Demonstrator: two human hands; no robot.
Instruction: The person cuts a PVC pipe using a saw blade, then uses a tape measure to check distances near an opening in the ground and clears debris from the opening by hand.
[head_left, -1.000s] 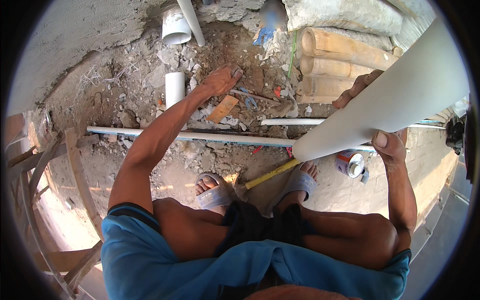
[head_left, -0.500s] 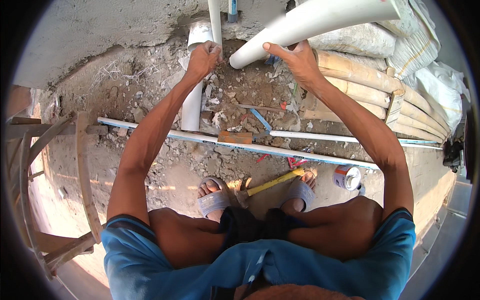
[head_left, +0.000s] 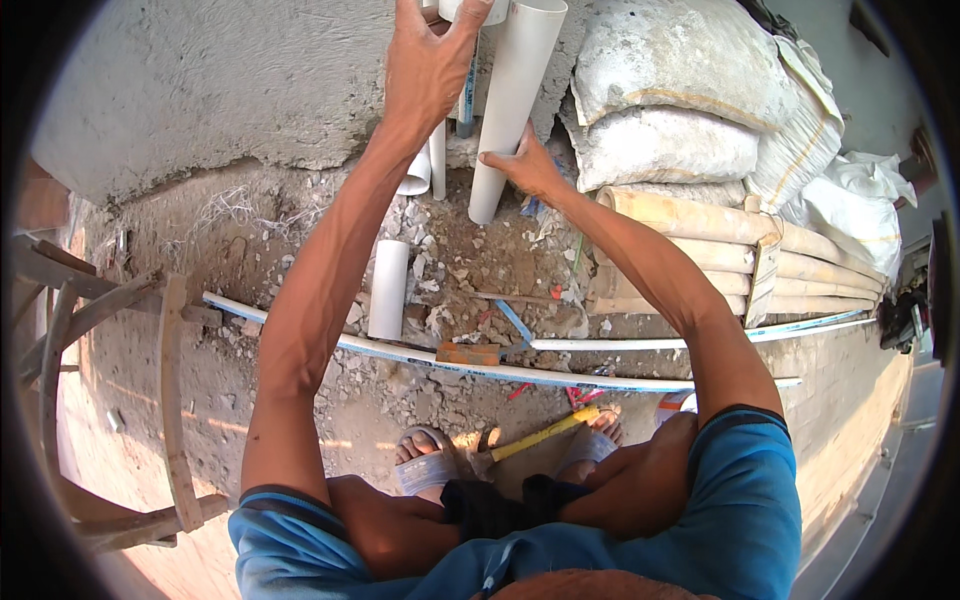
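Observation:
My right hand (head_left: 524, 166) is closed around the lower part of a thick white plastic pipe (head_left: 520, 75), which stands nearly upright over the dug soil. At the top edge my left hand (head_left: 424, 62) grips a white pipe fitting (head_left: 496, 10), its thumb across the front; its fingertips are partly cut off by the picture edge. Beneath that hand, a thin white pipe (head_left: 438, 160) stands beside a short open pipe end (head_left: 416, 175) at the wall base. Behind the thick pipe shows a blue-marked grey pipe (head_left: 467, 100).
A loose white pipe piece (head_left: 388, 290) lies on rubble. Long thin pipes (head_left: 580, 379) cross before my feet, near a brick piece (head_left: 468, 354) and a yellow-handled hammer (head_left: 540, 436). Bamboo poles (head_left: 690, 230) and white sacks (head_left: 680, 60) stand right, a wooden frame (head_left: 172, 400) left.
The thick pipe has swung from a slant to nearly upright, my right hand still on it. My left hand has risen from the thin pipe to the fitting at the top. The view has shifted upward.

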